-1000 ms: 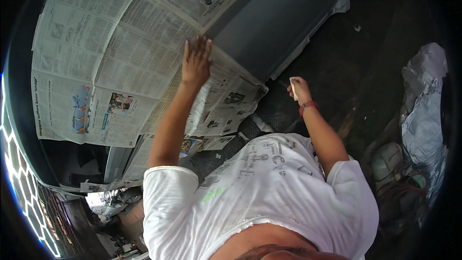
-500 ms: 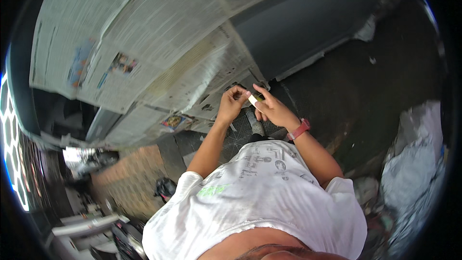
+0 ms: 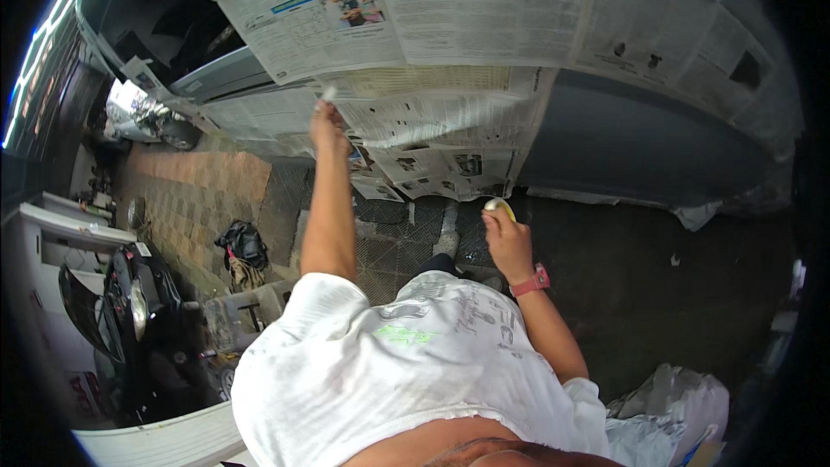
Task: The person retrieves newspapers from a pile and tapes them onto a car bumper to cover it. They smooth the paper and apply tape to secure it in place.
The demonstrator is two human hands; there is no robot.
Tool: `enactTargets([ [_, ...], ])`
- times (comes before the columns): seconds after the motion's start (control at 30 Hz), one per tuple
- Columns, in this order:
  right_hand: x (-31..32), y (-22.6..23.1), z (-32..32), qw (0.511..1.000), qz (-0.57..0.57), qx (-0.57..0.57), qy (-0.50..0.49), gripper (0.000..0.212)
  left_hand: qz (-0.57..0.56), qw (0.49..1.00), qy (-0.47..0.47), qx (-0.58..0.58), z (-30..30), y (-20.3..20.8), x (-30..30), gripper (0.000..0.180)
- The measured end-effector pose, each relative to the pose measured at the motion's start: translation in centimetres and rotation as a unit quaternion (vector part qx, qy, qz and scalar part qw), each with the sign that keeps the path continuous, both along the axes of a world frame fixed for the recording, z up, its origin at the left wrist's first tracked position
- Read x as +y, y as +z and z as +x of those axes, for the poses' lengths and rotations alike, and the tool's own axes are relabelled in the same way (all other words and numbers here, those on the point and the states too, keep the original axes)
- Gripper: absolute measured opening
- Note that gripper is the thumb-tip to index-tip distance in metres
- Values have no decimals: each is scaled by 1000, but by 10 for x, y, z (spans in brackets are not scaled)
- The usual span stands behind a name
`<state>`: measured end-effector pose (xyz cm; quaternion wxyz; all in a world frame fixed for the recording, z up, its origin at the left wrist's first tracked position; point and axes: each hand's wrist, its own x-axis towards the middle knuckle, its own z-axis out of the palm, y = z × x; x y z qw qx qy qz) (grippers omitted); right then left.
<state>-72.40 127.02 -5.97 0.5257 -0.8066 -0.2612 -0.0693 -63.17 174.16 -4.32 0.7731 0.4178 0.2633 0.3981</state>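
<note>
My left hand (image 3: 328, 128) reaches out to the newspaper sheets (image 3: 484, 13) that cover the car's side. Its fingers pinch a small whitish piece of tape (image 3: 329, 92), slightly blurred, near the lower border of a sheet. Lower down and to the right, my right hand (image 3: 509, 246) is closed on a pale yellow roll of tape (image 3: 501, 207), held just below the papered side. A red watch (image 3: 531, 280) sits on that wrist. To the right of the sheets, a bare dark grey car panel (image 3: 640, 143) shows.
A black bag (image 3: 245, 244) lies on the paving at left. Farther left are a black motorcycle (image 3: 143, 311) and a white cabinet (image 3: 65, 223). Crumpled plastic sheeting (image 3: 666, 411) lies at the lower right. A parked motorbike (image 3: 156, 117) stands beyond the car's end.
My hands, together at the tape roll before, have come apart. The left has reached forward and left with a piece of tape; the right keeps the roll. The view has turned toward the left.
</note>
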Motion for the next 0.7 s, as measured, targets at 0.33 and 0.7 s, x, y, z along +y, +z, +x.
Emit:
enactTargets([
  [0.33,-96,-66,-27,953,-32,233,-190,18,47,994,90,-41,2,29,152,31],
  [0.7,-55,-60,-29,941,-28,249,-228,19,263,946,143,120,26,43,177,46],
])
